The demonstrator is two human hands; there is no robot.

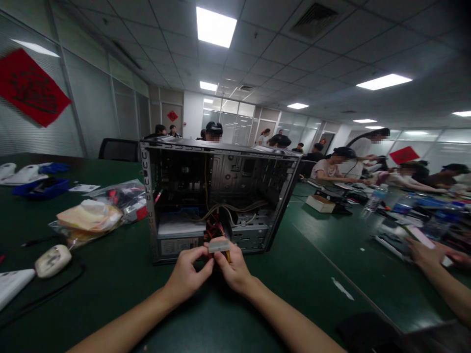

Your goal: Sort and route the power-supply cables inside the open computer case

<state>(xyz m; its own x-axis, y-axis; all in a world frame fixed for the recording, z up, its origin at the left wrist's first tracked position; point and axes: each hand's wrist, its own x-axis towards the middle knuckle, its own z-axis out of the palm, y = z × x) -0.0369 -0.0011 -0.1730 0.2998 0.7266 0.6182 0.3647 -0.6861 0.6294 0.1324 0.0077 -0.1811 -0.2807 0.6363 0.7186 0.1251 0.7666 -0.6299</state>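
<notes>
An opened computer case (285,196) stands on the green table (312,294) in front of me, its inside facing my hands. Between my fingertips is a wide, pale power connector (218,246) with coloured wires behind it. My left hand (187,272) pinches the connector's left end with thumb and fingers. My right hand (233,267) grips its right side and the wires. Within the case, a metal power supply (180,245) fills the lower left. A bundle of cables (217,223) hangs out near the middle, partly hidden by my hands.
To the left lie a plastic bag of parts (88,215), a white computer mouse (53,261) and a blue tray (42,189). A small open box (320,205) and a water bottle (375,201) stand to the right. Another person's hands (429,252) are at the far right.
</notes>
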